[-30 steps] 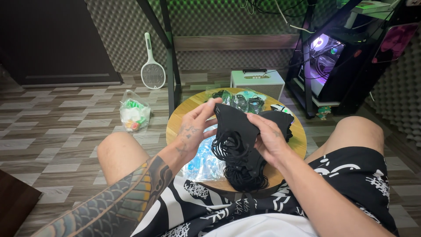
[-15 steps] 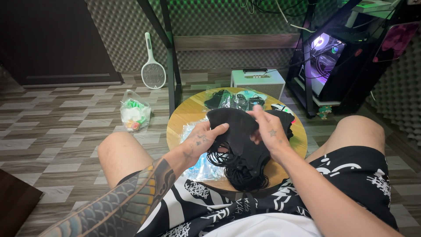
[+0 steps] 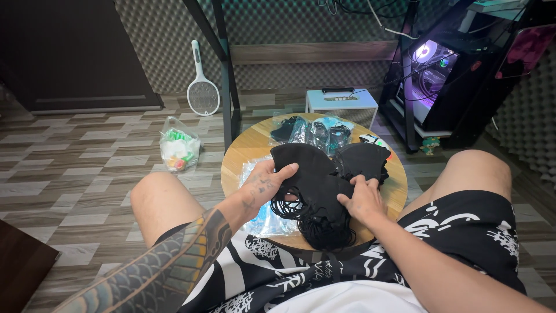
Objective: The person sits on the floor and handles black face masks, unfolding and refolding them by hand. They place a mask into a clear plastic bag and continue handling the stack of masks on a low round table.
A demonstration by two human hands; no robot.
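A stack of black face masks (image 3: 315,174) with tangled black ear loops (image 3: 321,223) lies on a small round wooden table (image 3: 255,145) between my knees. My left hand (image 3: 263,182) grips the left edge of the stack, thumb on top. My right hand (image 3: 362,197) presses on the stack's right side, fingers curled on the fabric. More black masks (image 3: 365,159) lie just beyond my right hand. Clear plastic bags (image 3: 260,217) lie under my left hand.
Bagged masks (image 3: 315,130) sit at the table's far edge. A tied bag with green items (image 3: 179,150) and a racket-shaped swatter (image 3: 202,93) are on the floor left. A white box (image 3: 341,107) and a lit computer case (image 3: 431,78) stand behind.
Both hands have lowered the mask stack onto the table; my right hand has slid from the top edge down to the stack's right side.
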